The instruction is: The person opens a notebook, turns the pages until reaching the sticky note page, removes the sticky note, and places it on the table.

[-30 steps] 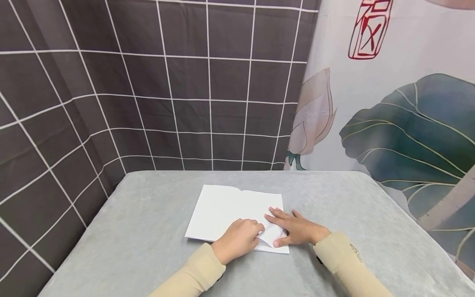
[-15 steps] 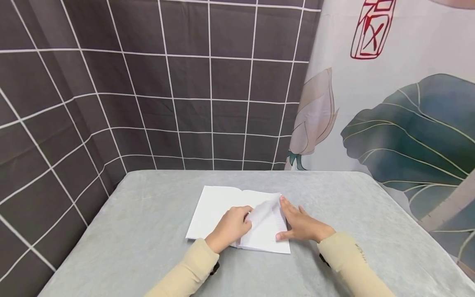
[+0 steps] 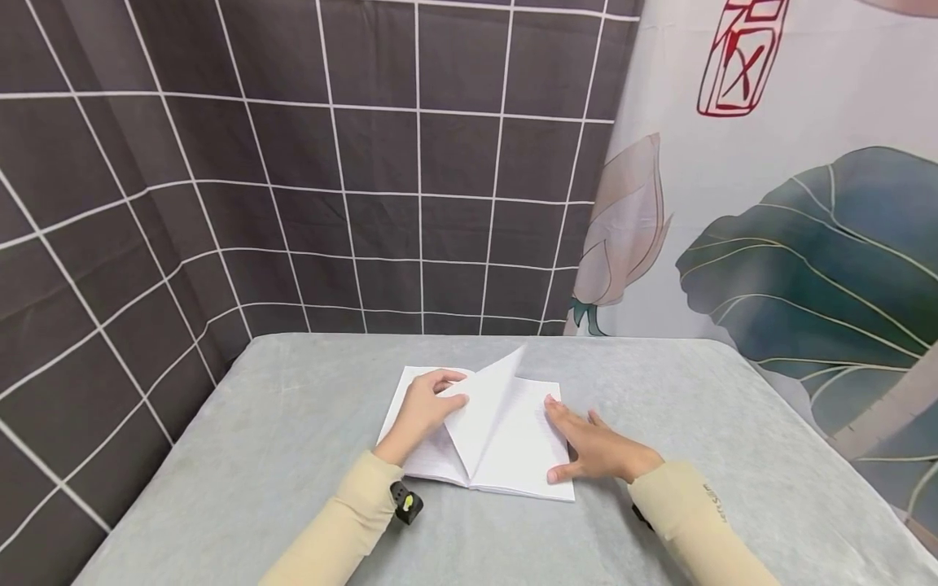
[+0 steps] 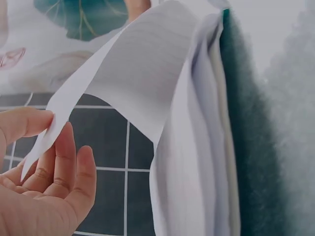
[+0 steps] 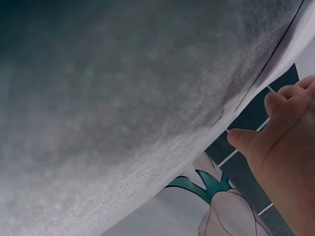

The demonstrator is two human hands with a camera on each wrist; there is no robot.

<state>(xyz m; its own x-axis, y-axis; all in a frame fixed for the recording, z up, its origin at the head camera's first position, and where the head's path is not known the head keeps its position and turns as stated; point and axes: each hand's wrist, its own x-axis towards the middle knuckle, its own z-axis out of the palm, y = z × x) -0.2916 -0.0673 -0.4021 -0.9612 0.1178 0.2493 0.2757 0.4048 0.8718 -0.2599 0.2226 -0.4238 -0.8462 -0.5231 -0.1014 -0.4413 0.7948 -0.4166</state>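
Observation:
An open notebook (image 3: 523, 439) with white, faintly lined pages lies on the grey table. One page (image 3: 484, 399) stands raised from the spine, leaning over the left half. My left hand (image 3: 428, 403) pinches that page's edge between thumb and fingers; the left wrist view shows the page (image 4: 133, 64) bowed, with the thumb on one side and the fingers of the left hand (image 4: 54, 172) on the other. Fingers spread, my right hand (image 3: 597, 443) rests at the right edge of the notebook. In the right wrist view the right hand (image 5: 280, 132) is partly cut off by the frame.
A grey cloth-covered table (image 3: 293, 407) spreads around the notebook. Behind it hangs a dark curtain (image 3: 374, 220) with a white grid. A pale curtain (image 3: 733, 179) with lotus prints hangs at the right. A black wrist device (image 3: 406, 502) sits at the left cuff.
The left hand has gone from the right half of the notebook leftward, lifting a page and swinging it over the spine. My right hand has shifted slightly and stays at the right edge.

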